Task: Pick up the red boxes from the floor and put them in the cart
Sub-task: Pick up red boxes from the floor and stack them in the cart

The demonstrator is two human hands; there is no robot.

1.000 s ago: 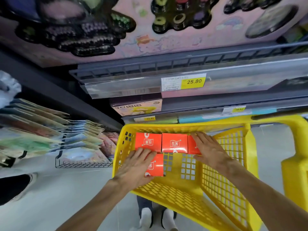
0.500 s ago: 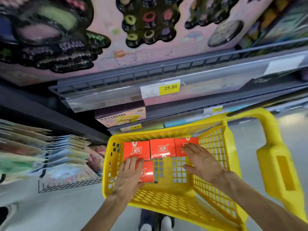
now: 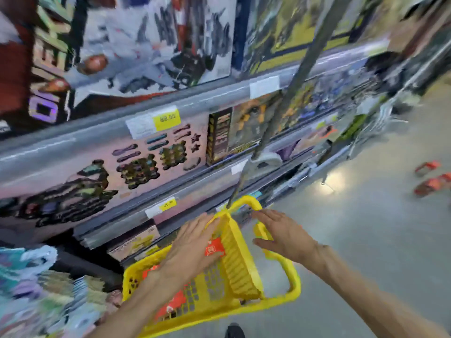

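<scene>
Lying on grey floor (image 3: 366,240) by shelves (image 3: 170,103), red boxes (image 3: 430,182); both hands released over cart (image 3: 275,301)

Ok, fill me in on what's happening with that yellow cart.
A person is loading red boxes into a yellow cart beside store shelves. The left hand hangs open over the basket, above the red boxes in the cart, gripping nothing. The right hand is open too, over the cart's handle side. The red boxes on the floor lie off to the right, not yet collected. The frame is blurred.

Blurred store shelves (image 3: 170,103) of boxed toys, yellow price tag (image 3: 167,119), grey floor (image 3: 366,240)
</scene>
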